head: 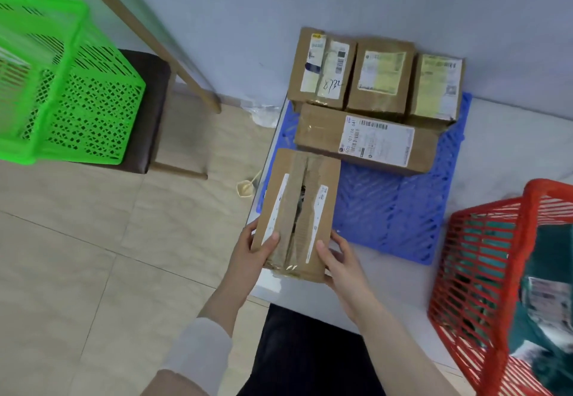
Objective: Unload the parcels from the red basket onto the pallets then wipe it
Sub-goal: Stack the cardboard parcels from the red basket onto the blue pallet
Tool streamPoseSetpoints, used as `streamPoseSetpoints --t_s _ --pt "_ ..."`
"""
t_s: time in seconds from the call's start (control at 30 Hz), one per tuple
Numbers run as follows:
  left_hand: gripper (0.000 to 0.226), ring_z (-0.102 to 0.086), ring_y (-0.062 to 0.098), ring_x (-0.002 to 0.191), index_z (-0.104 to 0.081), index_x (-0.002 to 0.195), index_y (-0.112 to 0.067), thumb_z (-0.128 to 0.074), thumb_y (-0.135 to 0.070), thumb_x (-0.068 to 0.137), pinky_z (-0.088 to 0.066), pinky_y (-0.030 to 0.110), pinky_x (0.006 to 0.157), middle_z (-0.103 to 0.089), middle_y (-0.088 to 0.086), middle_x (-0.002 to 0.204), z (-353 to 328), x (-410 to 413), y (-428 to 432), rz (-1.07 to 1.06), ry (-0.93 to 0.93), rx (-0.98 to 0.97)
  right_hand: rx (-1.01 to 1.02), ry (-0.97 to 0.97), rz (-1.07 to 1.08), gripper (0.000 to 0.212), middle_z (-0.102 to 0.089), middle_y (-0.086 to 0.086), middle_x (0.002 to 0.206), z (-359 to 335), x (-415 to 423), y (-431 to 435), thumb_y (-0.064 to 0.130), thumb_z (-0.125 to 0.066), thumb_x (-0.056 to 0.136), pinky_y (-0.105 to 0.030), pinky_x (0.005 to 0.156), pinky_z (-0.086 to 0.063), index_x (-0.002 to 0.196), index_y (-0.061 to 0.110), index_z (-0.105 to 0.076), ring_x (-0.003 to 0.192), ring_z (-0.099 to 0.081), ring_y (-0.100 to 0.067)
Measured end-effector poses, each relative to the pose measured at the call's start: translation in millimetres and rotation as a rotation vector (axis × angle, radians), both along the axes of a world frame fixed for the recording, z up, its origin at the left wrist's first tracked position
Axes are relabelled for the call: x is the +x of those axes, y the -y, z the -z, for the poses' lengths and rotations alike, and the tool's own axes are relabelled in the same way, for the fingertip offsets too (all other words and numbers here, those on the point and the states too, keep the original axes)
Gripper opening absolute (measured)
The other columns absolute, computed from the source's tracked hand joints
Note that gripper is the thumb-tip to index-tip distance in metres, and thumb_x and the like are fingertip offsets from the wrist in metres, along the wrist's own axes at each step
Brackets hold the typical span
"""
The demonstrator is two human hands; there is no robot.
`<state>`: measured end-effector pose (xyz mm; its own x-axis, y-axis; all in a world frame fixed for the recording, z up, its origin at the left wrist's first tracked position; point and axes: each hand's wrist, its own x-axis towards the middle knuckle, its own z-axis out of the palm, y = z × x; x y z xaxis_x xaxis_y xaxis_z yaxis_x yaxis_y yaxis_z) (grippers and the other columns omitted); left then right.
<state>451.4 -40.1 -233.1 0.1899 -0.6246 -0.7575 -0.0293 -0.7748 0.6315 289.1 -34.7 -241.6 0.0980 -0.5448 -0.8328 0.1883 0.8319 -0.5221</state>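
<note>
Both my hands hold a brown cardboard parcel (296, 209) with a torn taped seam, over the near left corner of the blue pallet (390, 209). My left hand (252, 251) grips its near left edge, thumb on top. My right hand (339, 259) grips its near right edge. Several parcels lie on the pallet's far side: a long box (366, 141) and three smaller boxes (378, 77) behind it against the wall. The red basket (502, 287) stands at the right on the white surface, with dark green bagged parcels (545, 302) inside.
A green basket (59, 85) sits on a dark stool (152, 110) at the left. A wooden pole (148, 38) leans against the wall. A small cream scoop (246, 187) lies on the tiled floor beside the white platform (502, 135).
</note>
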Motion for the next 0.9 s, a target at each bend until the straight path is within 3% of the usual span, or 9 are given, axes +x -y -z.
streamPoseSetpoints --t_s 0.27,0.5,0.63,0.73,0.83,0.9 --pt "0.041 -0.062 0.003 0.095 -0.047 0.124 -0.030 -0.061 -0.028 0.086 -0.051 0.014 0.068 -0.060 -0.010 0.109 -18 2 27 -0.010 -0.021 -0.102 -0.069 0.000 0.012 0.065 -0.063 0.000 0.119 -16 -3 24 0.039 -0.063 0.077 -0.042 0.097 -0.048 0.137 0.028 -0.039 0.107 -0.062 -0.012" --pt "0.042 -0.062 0.004 0.095 -0.046 0.125 -0.029 -0.061 -0.028 0.086 -0.051 0.014 0.071 -0.060 -0.010 0.110 -17 -6 64 0.013 -0.051 -0.159 -0.141 -0.022 0.056 0.052 -0.061 -0.001 0.122 -11 -8 56 0.030 -0.060 0.086 -0.038 0.095 -0.050 0.135 0.029 -0.040 0.111 -0.059 -0.015" --pt "0.041 -0.063 0.009 0.098 -0.046 0.123 -0.029 -0.061 -0.030 0.085 -0.052 0.023 0.078 -0.061 -0.006 0.112 -6 0 46 -0.020 -0.093 -0.117 -0.133 -0.023 -0.018 0.054 -0.062 -0.002 0.120 -3 -9 51 0.032 -0.063 0.084 -0.037 0.092 -0.051 0.134 0.032 -0.042 0.111 -0.059 -0.017" --pt "0.061 -0.064 0.012 0.101 -0.041 0.130 -0.028 -0.069 -0.041 0.076 -0.052 0.028 0.081 -0.061 -0.001 0.118 3 5 18 -0.060 -0.147 -0.030 -0.117 -0.029 -0.098 0.051 -0.062 -0.004 0.121 3 -12 43 0.031 -0.065 0.083 -0.040 0.094 -0.051 0.131 0.034 -0.047 0.113 -0.058 -0.019" --pt "0.071 -0.065 0.017 0.102 -0.040 0.131 -0.029 -0.071 -0.039 0.068 -0.054 0.039 0.086 -0.062 0.002 0.118 12 2 3 -0.131 -0.193 0.024 -0.107 -0.033 -0.135 0.053 -0.060 -0.001 0.124 8 -16 37 0.026 -0.063 0.085 -0.031 0.092 -0.050 0.134 0.028 -0.045 0.113 -0.058 -0.017" --pt "0.070 -0.064 0.021 0.104 -0.039 0.130 -0.031 -0.070 -0.036 0.067 -0.052 0.046 0.089 -0.062 0.001 0.118 16 -5 -4 -0.173 -0.227 0.035 -0.074 -0.017 -0.112 0.054 -0.060 0.000 0.124 9 -19 30 0.024 -0.064 0.085 -0.032 0.095 -0.049 0.135 0.024 -0.044 0.112 -0.059 -0.016"
